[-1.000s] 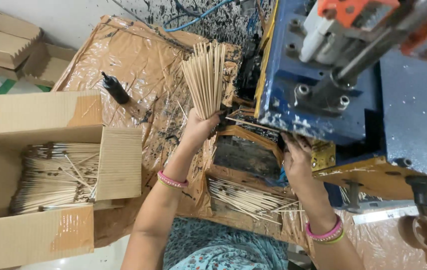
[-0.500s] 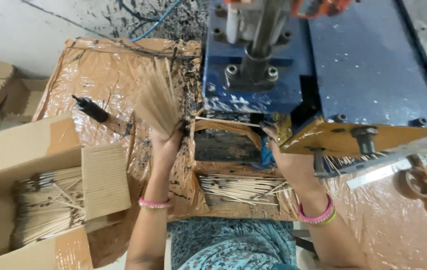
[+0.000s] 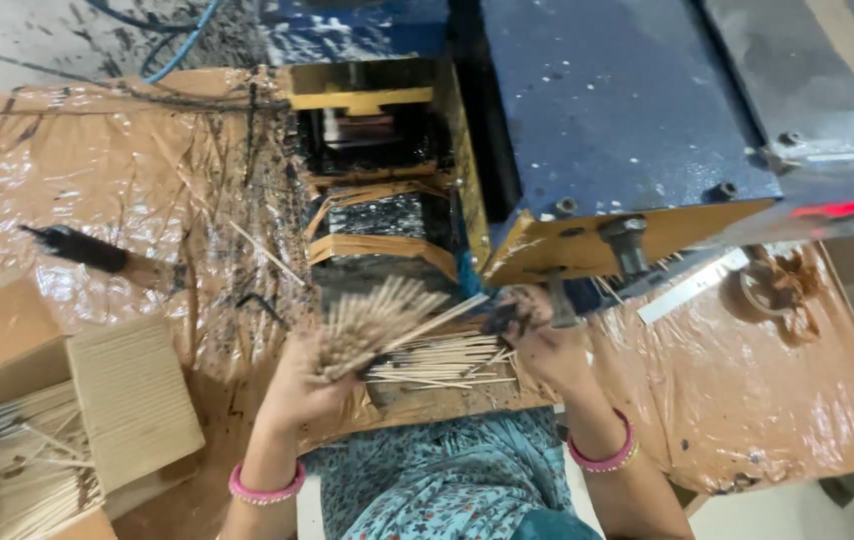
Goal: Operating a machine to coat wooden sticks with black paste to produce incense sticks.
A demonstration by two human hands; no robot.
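Left hand: the left hand [image 3: 299, 385] is curled in a fist around a bundle of thin sticks [image 3: 372, 325], gripping it near the lower end; the free ends fan out up and to the right.
Bundle position: held in the air just above the near edge of the tray [image 3: 437, 400], tilted, its tips pointing toward the machine.
Right hand: the right hand [image 3: 547, 345] sits under the yellow lip of the blue machine [image 3: 607, 130], fingers bent around a small dark part (whether it pinches that part or only touches it cannot be told).
Loose sticks: a flat layer of loose sticks [image 3: 442, 360] lies in the tray between the two hands, running roughly left to right.
Work surface: a table covered in crinkled brown plastic sheet [image 3: 127, 210], dusted with dark powder near the machine.
Brush: a dark brush [image 3: 82, 248] lies on the sheet, well apart from the left hand.
Carton: an open cardboard box [image 3: 117, 390] at lower left holds more sticks [image 3: 22, 470], packed lengthwise.
Wrists: pink bangles on both.
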